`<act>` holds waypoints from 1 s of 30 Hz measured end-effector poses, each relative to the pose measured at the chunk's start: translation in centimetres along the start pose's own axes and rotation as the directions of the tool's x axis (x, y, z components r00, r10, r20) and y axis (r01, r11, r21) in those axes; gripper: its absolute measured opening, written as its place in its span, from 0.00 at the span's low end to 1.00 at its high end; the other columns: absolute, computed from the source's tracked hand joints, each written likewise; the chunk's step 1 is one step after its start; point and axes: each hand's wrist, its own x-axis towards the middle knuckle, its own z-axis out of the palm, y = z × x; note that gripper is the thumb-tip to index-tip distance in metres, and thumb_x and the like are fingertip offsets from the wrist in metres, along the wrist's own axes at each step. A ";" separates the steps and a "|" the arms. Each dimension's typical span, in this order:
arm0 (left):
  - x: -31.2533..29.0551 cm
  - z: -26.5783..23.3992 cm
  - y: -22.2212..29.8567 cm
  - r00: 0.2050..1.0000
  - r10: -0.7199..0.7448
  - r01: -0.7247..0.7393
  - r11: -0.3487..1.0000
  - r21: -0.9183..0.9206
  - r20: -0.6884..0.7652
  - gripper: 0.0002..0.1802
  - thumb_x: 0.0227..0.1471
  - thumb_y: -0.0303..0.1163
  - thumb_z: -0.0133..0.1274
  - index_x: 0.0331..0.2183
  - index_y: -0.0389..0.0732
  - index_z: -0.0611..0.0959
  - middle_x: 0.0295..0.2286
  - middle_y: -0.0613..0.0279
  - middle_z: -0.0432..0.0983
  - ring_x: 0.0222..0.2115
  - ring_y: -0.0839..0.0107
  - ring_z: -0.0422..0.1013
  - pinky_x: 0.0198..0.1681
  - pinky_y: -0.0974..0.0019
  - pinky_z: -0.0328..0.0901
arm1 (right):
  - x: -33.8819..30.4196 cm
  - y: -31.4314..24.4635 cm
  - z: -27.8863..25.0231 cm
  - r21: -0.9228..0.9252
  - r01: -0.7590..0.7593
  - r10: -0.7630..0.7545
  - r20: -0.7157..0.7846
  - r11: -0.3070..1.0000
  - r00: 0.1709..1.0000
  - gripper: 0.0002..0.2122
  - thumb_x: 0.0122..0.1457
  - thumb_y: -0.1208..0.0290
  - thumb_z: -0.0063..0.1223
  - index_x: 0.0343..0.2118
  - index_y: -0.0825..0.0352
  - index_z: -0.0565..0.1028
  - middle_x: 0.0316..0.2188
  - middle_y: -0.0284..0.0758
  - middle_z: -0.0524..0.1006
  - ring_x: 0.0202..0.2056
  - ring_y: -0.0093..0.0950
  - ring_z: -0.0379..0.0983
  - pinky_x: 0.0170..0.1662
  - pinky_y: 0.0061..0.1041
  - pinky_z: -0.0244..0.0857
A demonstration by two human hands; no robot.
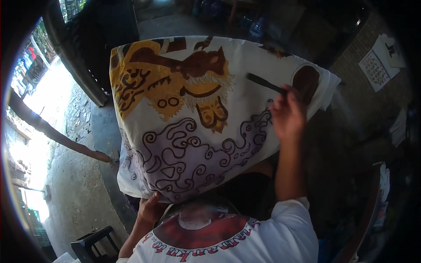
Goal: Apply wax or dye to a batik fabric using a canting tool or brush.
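Note:
A large white cloth (245, 52) hangs spread before me, its upper part patterned with a brown and yellow-gold creature figure (193, 70). Below it runs a band of dark curling lines on pale purple (184, 153). My right hand (289, 115) is raised over the cloth's right part, fingers closed round a dark, slim brush (263, 82) that points up and left. The brush's tip is apart from the painted figure, over bare white cloth. At the near lower edge, my left hand (151, 209) grips the cloth, thumb on top and the other fingers mostly hidden.
To the left, a wooden pole (61, 136) slants over a grey floor (74, 175). A dark stool or chair (94, 241) stands at the lower left. Papers with drawings (375, 70) lie at the upper right. Clear plastic bottles (258, 27) stand beyond the cloth.

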 end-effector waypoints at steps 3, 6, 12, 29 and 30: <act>-0.9 -0.5 0.2 0.999 0.019 -0.018 1.000 0.020 -0.035 0.38 0.57 0.33 0.59 0.63 0.35 0.61 0.56 0.46 0.68 0.56 0.46 0.68 0.59 0.37 0.64 | 2.0 3.1 5.2 -0.186 -0.007 0.009 0.008 0.983 1.000 0.12 0.65 0.71 0.54 0.48 0.72 0.76 0.31 0.36 0.79 0.28 0.23 0.75 0.33 0.29 0.76; -1.1 -0.8 0.6 0.995 -0.037 0.040 0.998 0.040 -0.092 0.38 0.56 0.33 0.60 0.62 0.33 0.61 0.55 0.45 0.69 0.54 0.47 0.70 0.57 0.41 0.67 | 3.9 4.9 7.7 -0.373 0.005 0.002 0.018 0.928 1.000 0.11 0.64 0.73 0.56 0.46 0.72 0.78 0.32 0.37 0.79 0.26 0.21 0.75 0.31 0.25 0.76; -1.0 -1.9 0.8 0.996 -0.050 0.055 0.997 0.062 -0.078 0.37 0.55 0.33 0.61 0.60 0.30 0.64 0.53 0.45 0.71 0.53 0.49 0.71 0.57 0.44 0.68 | 5.9 6.6 9.1 -0.499 0.019 0.020 0.073 0.866 0.997 0.10 0.65 0.74 0.55 0.46 0.71 0.79 0.31 0.36 0.80 0.25 0.20 0.75 0.30 0.21 0.74; -0.5 -4.3 2.0 0.996 -0.065 0.053 0.985 0.165 0.066 0.37 0.53 0.27 0.60 0.61 0.30 0.64 0.56 0.43 0.69 0.56 0.42 0.68 0.60 0.33 0.62 | 2.7 7.8 10.9 -0.552 0.072 -0.027 0.088 0.831 0.996 0.11 0.66 0.73 0.54 0.49 0.72 0.77 0.34 0.37 0.80 0.29 0.21 0.77 0.33 0.20 0.74; -0.5 -4.7 1.8 0.996 -0.066 0.054 0.985 0.165 0.067 0.37 0.53 0.27 0.60 0.61 0.30 0.64 0.56 0.43 0.69 0.56 0.42 0.68 0.60 0.33 0.62 | 2.6 8.0 10.9 -0.552 0.071 -0.027 0.088 0.830 0.996 0.11 0.66 0.73 0.54 0.49 0.72 0.77 0.34 0.37 0.80 0.29 0.21 0.77 0.33 0.20 0.74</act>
